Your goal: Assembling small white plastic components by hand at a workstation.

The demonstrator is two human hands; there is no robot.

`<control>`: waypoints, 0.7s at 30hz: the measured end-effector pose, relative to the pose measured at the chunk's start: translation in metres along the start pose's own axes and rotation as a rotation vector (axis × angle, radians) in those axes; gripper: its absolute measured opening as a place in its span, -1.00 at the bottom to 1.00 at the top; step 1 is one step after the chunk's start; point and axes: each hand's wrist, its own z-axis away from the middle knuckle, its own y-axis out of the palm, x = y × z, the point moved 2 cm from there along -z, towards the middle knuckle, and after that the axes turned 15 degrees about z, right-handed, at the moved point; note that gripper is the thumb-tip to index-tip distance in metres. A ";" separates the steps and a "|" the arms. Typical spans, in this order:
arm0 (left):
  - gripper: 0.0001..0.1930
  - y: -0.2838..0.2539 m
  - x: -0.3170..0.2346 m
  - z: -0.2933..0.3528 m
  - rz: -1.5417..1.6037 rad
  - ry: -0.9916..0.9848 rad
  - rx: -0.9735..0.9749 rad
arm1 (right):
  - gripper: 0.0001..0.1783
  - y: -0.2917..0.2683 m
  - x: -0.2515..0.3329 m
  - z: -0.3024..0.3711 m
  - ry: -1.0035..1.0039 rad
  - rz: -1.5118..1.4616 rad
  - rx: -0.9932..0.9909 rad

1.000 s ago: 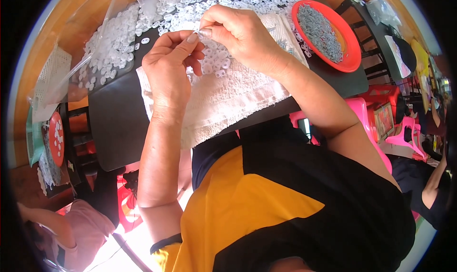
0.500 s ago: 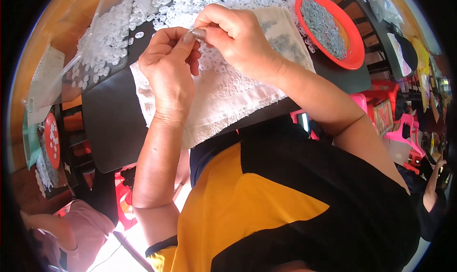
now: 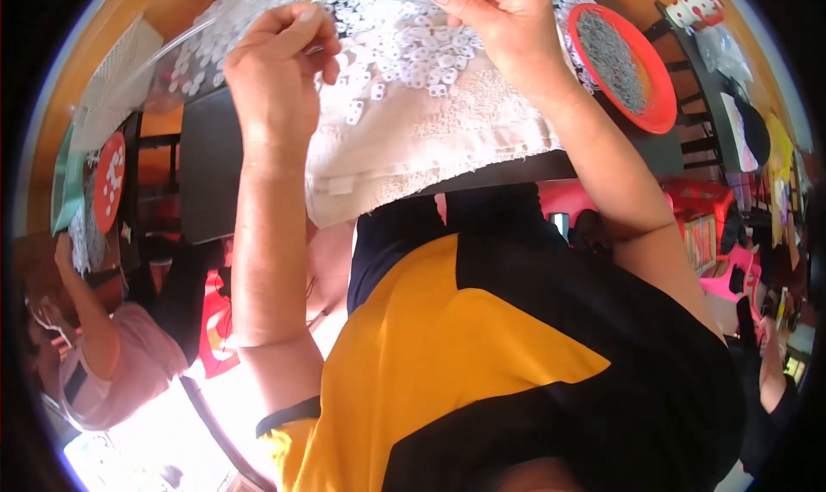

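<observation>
My left hand (image 3: 280, 74) hovers over the left part of a white towel (image 3: 404, 165), thumb pressed to the curled index finger. Whatever sits in that pinch, if anything, is too small or hidden to name. Higher up, at the top edge of the picture, my right hand (image 3: 508, 31) has its thumb and index finger drawn together; part of it is cut off, and I cannot see a thing between the tips. Between the hands lies a heap of small white plastic pieces (image 3: 422, 57), with holes in them, spread over the towel and the dark table (image 3: 211, 169).
To the right, a red plate (image 3: 661, 105) holds a pile of thin grey pieces (image 3: 611, 57). A clear plastic bag (image 3: 159, 53) with more white pieces lies at the left. A red-dotted white cup (image 3: 693, 6) stands far right. Another person (image 3: 129, 354) sits at lower left.
My hands, which met fingertip to fingertip over the towel, have parted. The left moved left and the right moved up and right, uncovering the white pieces.
</observation>
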 end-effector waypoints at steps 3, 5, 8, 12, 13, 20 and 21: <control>-0.87 -0.033 -0.012 0.018 -0.062 0.056 -0.116 | -0.97 -0.004 0.028 -0.004 -0.003 -0.026 0.129; -0.87 -0.050 -0.008 0.034 -0.021 0.034 -0.162 | -0.97 0.001 0.035 -0.005 -0.046 0.014 0.198; -0.87 -0.058 0.004 0.057 0.000 -0.002 -0.260 | -0.88 0.023 0.039 -0.016 -0.184 0.115 0.320; -0.89 -0.063 0.012 0.065 0.029 -0.002 -0.301 | -0.92 0.063 0.038 -0.016 -0.349 0.421 0.412; -0.89 -0.063 0.013 0.065 0.039 -0.001 -0.302 | -0.92 0.071 0.035 -0.016 -0.352 0.429 0.417; -0.91 -0.065 0.014 0.068 0.057 0.001 -0.274 | -0.89 0.086 0.021 -0.016 -0.456 0.659 0.502; -0.91 -0.064 0.014 0.068 0.047 0.003 -0.273 | -0.88 0.080 0.016 -0.016 -0.460 0.666 0.478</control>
